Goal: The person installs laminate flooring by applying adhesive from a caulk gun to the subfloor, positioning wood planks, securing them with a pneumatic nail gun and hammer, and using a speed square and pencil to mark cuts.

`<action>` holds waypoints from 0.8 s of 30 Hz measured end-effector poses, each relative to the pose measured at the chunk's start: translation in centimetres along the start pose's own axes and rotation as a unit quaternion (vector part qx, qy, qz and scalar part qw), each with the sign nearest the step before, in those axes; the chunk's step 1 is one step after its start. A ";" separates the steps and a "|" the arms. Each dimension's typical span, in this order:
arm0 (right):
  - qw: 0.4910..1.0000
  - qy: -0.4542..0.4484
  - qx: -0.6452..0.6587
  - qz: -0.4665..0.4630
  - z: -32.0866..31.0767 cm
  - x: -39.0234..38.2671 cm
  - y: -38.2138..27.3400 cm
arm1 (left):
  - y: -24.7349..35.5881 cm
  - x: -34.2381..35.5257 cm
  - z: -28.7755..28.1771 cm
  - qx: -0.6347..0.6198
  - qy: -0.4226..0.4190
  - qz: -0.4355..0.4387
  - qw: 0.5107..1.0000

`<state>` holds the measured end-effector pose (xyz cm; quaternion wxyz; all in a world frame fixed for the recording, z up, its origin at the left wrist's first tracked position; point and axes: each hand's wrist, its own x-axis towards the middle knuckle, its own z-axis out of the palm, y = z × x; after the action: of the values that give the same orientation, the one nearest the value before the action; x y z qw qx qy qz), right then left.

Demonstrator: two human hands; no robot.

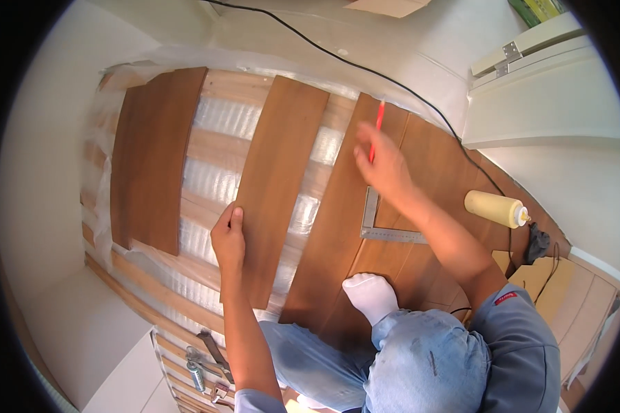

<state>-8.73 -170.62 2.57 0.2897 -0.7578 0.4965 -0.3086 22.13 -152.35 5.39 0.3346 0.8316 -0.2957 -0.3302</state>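
My left hand (230,234) is closed on the left edge of a loose brown floorboard (277,179), thumb on top and fingers partly hidden. The board lies tilted across pale wooden battens (217,148). My right hand (386,162), slightly blurred, is closed around a red pencil (380,118) that points away from me. It hovers over the joined floorboards (327,248) on the right. Below the right hand, a metal carpenter's square (393,235) lies flat on those boards. A wider brown board (153,158) rests on the battens at the far left.
A bottle with pale yellow contents (492,208) lies on its side at the right, near a dark cloth (536,244). A black cable (393,81) runs along the far wall. Silvery sheeting (207,180) shows between the battens. Hand tools (196,372) lie at lower left.
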 end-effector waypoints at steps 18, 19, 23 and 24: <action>0.995 0.092 0.006 -0.025 0.2 9.0 8.1 | -0.4 1.0 7.1 0.025 -0.059 0.007 0.998; 0.996 0.088 -0.015 -0.024 0.2 9.1 7.9 | -0.6 1.1 7.1 0.025 -0.059 0.015 0.998; 0.989 0.104 -0.079 -0.076 0.5 9.3 7.7 | -0.7 1.2 7.4 0.017 -0.061 0.046 0.997; 0.989 0.104 -0.079 -0.075 0.6 9.4 7.8 | -0.6 1.4 7.4 0.018 -0.062 0.046 0.997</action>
<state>-9.82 -181.96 -1.94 0.1518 -0.7772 0.4884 -0.3665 17.62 -155.62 0.36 0.3156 0.8008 -0.3600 -0.3599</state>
